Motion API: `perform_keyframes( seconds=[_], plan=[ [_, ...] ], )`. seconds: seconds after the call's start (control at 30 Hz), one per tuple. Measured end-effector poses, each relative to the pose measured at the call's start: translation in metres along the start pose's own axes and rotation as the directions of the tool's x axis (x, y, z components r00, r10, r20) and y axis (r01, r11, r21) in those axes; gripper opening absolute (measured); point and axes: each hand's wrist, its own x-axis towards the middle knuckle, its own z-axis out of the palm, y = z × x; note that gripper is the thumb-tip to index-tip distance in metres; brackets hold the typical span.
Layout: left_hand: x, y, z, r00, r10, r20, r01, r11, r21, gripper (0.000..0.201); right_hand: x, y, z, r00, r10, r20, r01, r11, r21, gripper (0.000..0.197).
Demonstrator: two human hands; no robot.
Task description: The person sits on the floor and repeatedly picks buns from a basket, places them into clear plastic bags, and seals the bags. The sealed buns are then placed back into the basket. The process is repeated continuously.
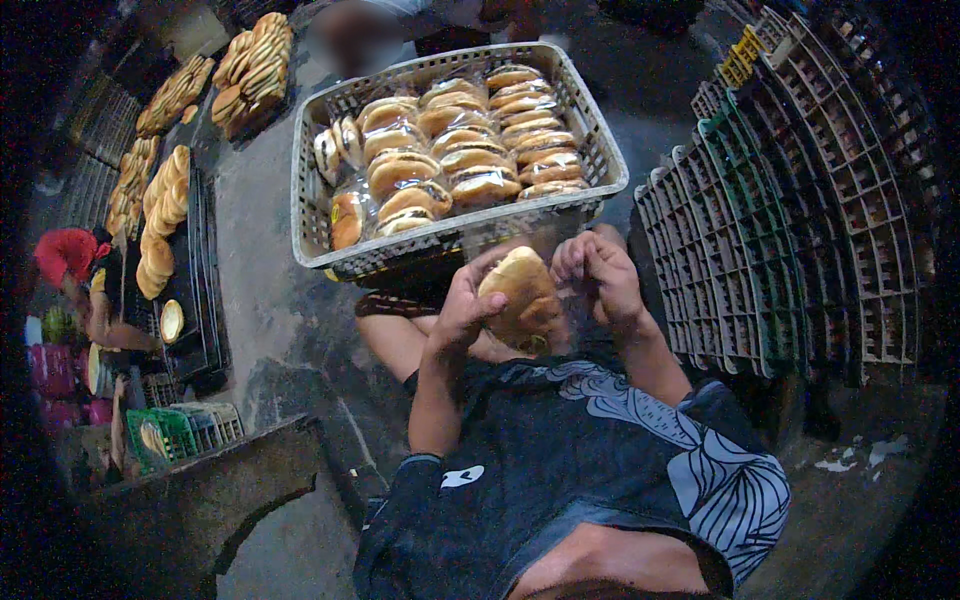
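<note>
In front of my lap, my left hand grips a golden-brown bread bun in clear plastic wrapping, thumb across its near face. Just right of the bun is my right hand, raised, its fingers curled and pinched together. Slight blur hides what those fingers hold, if anything. Beyond both hands stands a white plastic crate with rows of filled buns in clear bags. Those buns stand on edge in several columns, with a few at the left lying at other angles.
Tall stacks of grey and green crates rise at the right. At the left, loose buns lie on dark racks, with larger bread piles farther back. A person in red works there. A low concrete wall stands near left.
</note>
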Motion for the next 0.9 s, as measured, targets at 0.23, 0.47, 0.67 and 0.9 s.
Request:
perform_keyframes(
  seconds=[0.23,0.47,0.67,0.9],
  plan=[
    [0.006,-0.006,0.025,0.953,0.177,-0.247,-0.132,0.974,0.185,0.048,0.019,0.034,-0.021,0.952,0.223,-0.208,-0.267,0.939,-0.214,0.020],
    [0.005,-0.034,0.006,0.845,0.508,-0.169,-0.371,0.782,0.501,0.032,0.027,0.004,-0.001,0.993,-0.097,0.059,0.113,0.786,-0.608,0.019],
    [0.015,-0.013,0.025,0.862,0.193,-0.469,0.001,0.924,0.382,0.012,0.022,0.011,0.001,0.998,-0.030,-0.063,-0.004,0.873,-0.488,0.010],
    [0.012,-0.028,0.022,0.885,0.382,-0.266,-0.060,0.661,0.748,0.023,0.014,0.019,0.000,0.955,-0.229,-0.191,0.021,0.692,-0.722,0.005]
  ],
)
